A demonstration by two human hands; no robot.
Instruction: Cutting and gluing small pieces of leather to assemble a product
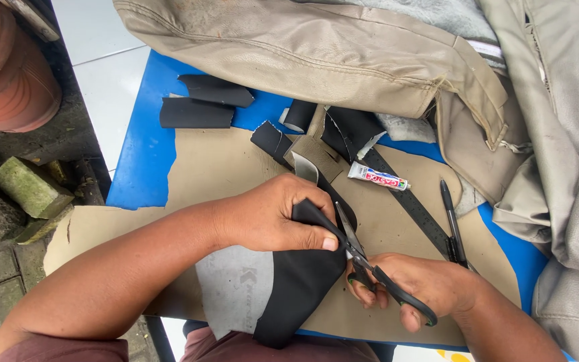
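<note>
The right hand [413,287] has its fingers closed through the handles of black scissors [370,261], blades parted and biting into the edge of a black leather piece [299,281]. That piece lies folded on the tan sheet [216,161], at its near edge, its grey backing [232,288] turned up on the left. The left hand [273,216] pinches the piece's upper fold, thumb pressed just beside the blades. Beyond the scissors, still on the tan sheet, lie a black ruler [413,208], a black pen [452,221] and a small white glue tube [378,177]. Farther off, black offcuts [199,110] rest on the blue table [139,161], under a beige cover [316,50].
</note>
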